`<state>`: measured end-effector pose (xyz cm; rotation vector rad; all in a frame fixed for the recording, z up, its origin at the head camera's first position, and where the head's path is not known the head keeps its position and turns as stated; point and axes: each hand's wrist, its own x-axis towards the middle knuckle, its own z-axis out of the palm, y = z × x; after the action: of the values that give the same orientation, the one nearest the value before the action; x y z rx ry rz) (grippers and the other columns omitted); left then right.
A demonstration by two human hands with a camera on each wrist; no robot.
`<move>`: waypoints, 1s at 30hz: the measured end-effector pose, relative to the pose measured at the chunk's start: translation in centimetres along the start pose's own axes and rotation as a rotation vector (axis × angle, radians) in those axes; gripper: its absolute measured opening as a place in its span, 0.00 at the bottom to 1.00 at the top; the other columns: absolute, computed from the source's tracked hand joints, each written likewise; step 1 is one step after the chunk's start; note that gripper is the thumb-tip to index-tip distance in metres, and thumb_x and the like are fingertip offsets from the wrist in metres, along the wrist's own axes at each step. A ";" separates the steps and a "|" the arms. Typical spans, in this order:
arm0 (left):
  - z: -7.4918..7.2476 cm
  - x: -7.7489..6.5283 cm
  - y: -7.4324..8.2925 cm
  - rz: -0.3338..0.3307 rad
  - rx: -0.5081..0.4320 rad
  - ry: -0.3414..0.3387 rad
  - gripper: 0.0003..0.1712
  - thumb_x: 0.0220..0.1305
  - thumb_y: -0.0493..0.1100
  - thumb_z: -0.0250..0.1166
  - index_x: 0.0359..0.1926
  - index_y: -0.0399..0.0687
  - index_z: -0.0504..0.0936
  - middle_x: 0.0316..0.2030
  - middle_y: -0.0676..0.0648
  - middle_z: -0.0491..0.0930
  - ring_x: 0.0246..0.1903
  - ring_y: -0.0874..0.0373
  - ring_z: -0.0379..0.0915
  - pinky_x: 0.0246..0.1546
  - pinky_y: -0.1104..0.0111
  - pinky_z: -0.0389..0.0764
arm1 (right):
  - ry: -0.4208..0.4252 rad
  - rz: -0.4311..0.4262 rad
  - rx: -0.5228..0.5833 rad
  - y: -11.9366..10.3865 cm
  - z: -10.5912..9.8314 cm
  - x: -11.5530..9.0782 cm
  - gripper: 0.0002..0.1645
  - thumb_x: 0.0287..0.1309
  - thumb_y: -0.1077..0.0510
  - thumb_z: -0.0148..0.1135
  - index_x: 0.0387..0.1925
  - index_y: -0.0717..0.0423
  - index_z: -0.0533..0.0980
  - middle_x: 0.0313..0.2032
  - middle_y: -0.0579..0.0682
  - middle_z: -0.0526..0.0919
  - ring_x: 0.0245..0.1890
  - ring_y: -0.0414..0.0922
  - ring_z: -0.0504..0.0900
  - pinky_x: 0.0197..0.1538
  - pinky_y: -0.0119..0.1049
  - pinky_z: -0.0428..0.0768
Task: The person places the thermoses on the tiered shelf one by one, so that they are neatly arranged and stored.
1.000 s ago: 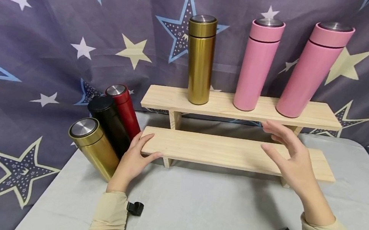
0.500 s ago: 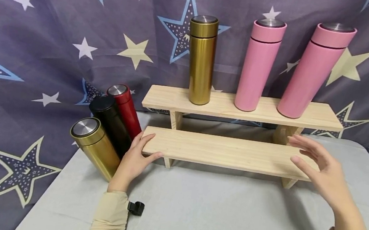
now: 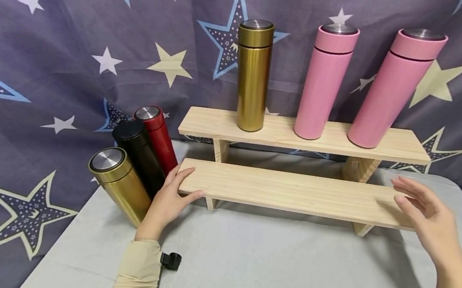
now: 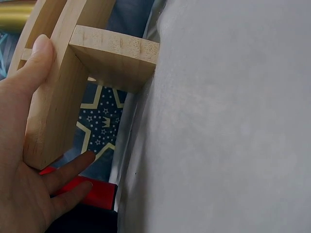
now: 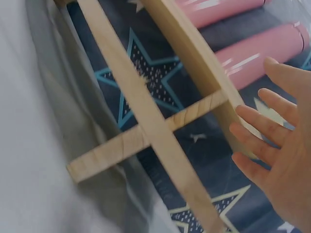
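Observation:
A two-step wooden shelf (image 3: 294, 190) stands on the table. At the left end of its lower board is my left hand (image 3: 169, 203), thumb along the front edge and fingers round the end; the left wrist view shows the thumb (image 4: 36, 60) on the wood. My right hand (image 3: 433, 221) is by the lower board's right end, fingers loosely bent with nothing in them; the right wrist view shows those fingers (image 5: 265, 136) spread. On the upper board stand a gold thermos bottle (image 3: 254, 79) and two pink ones, a middle pink bottle (image 3: 324, 88) and a right pink bottle (image 3: 395, 92).
Left of the shelf, close to my left hand, a red bottle (image 3: 160, 140), a black bottle (image 3: 139, 152) and another gold bottle (image 3: 124, 184) stand in a row. A star-patterned curtain (image 3: 71, 71) hangs behind the grey-covered table (image 3: 268, 264).
My right hand has moved rightward along the lower board to its right end. My left hand stays at the left end, and the bottles have not moved.

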<state>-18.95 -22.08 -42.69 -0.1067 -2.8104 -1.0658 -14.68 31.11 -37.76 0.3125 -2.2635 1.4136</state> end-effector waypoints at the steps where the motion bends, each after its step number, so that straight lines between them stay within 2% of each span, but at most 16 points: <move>1: 0.0 0.0 0.0 -0.001 -0.001 -0.002 0.47 0.54 0.72 0.67 0.71 0.62 0.66 0.76 0.46 0.49 0.69 0.41 0.58 0.62 0.43 0.65 | 0.012 0.010 -0.001 0.3 -0.2 0.0 0.27 0.65 0.70 0.59 0.66 0.60 0.71 0.53 0.31 0.81 0.55 0.29 0.76 0.54 0.18 0.68; 9: 0.0 0.0 0.2 -0.008 -0.010 -0.007 0.48 0.53 0.74 0.66 0.71 0.63 0.66 0.76 0.46 0.48 0.69 0.40 0.58 0.63 0.43 0.64 | 0.118 0.100 -0.043 2.4 -1.1 -0.3 0.26 0.67 0.66 0.60 0.65 0.55 0.73 0.50 0.25 0.79 0.51 0.24 0.75 0.51 0.14 0.66; 14: -0.1 0.1 0.2 -0.010 -0.011 -0.007 0.48 0.53 0.74 0.66 0.72 0.63 0.66 0.76 0.46 0.49 0.69 0.40 0.58 0.63 0.43 0.65 | 0.148 0.169 -0.078 3.2 -1.5 -0.6 0.27 0.67 0.62 0.61 0.66 0.50 0.73 0.49 0.22 0.76 0.50 0.21 0.73 0.49 0.11 0.65; 23: 0.1 0.0 0.0 -0.017 -0.006 -0.007 0.49 0.52 0.75 0.65 0.72 0.64 0.66 0.76 0.47 0.48 0.69 0.41 0.57 0.63 0.43 0.64 | 0.096 0.267 0.007 5.3 -2.1 -1.4 0.25 0.68 0.59 0.61 0.64 0.40 0.74 0.47 0.21 0.77 0.45 0.18 0.74 0.43 0.12 0.68; 26: 0.1 0.0 0.0 -0.012 -0.004 -0.005 0.49 0.52 0.75 0.66 0.72 0.64 0.66 0.76 0.47 0.48 0.69 0.41 0.57 0.63 0.43 0.64 | 0.080 0.272 0.022 6.0 -2.2 -1.6 0.25 0.67 0.60 0.61 0.63 0.37 0.74 0.47 0.21 0.76 0.44 0.18 0.74 0.42 0.12 0.69; 30: 0.1 0.0 0.0 -0.007 -0.003 0.001 0.48 0.53 0.74 0.66 0.72 0.63 0.66 0.76 0.47 0.49 0.69 0.42 0.57 0.63 0.44 0.65 | 0.064 0.276 0.005 6.9 -2.0 -1.9 0.27 0.67 0.59 0.62 0.65 0.39 0.73 0.49 0.23 0.74 0.45 0.19 0.73 0.43 0.12 0.69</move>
<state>-18.92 -21.99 -42.73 -0.0970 -2.8102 -1.0713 -15.41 35.89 -43.39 -0.0466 -2.3180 1.5387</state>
